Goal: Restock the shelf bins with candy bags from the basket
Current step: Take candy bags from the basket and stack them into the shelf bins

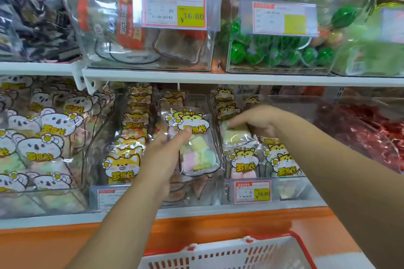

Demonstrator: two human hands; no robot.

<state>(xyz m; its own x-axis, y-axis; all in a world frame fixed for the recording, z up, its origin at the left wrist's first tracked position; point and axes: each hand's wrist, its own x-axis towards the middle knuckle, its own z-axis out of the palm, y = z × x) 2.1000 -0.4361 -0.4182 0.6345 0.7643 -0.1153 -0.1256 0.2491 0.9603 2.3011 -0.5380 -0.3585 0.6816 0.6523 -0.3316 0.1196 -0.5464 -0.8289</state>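
My left hand (162,155) grips a clear candy bag (195,144) of pastel marshmallow cubes with a yellow hamster label, held upright in front of the lower shelf bins. My right hand (255,119) reaches into the clear bin (249,190) on the right, fingers curled on a bag of yellow and white marshmallows (235,135) on top of the stack there. More hamster bags stand in that bin. The white basket (229,255) with red rim sits at the bottom edge, below my arms; its inside is mostly out of view.
Left of my hands are bins of fox-label bags (124,164) and koala-label bags (41,148). A bin of red wrapped sweets (360,135) stands far right. The upper shelf (218,77) carries clear bins with price tags, including green ball candies (273,52). An orange ledge (196,225) runs below.
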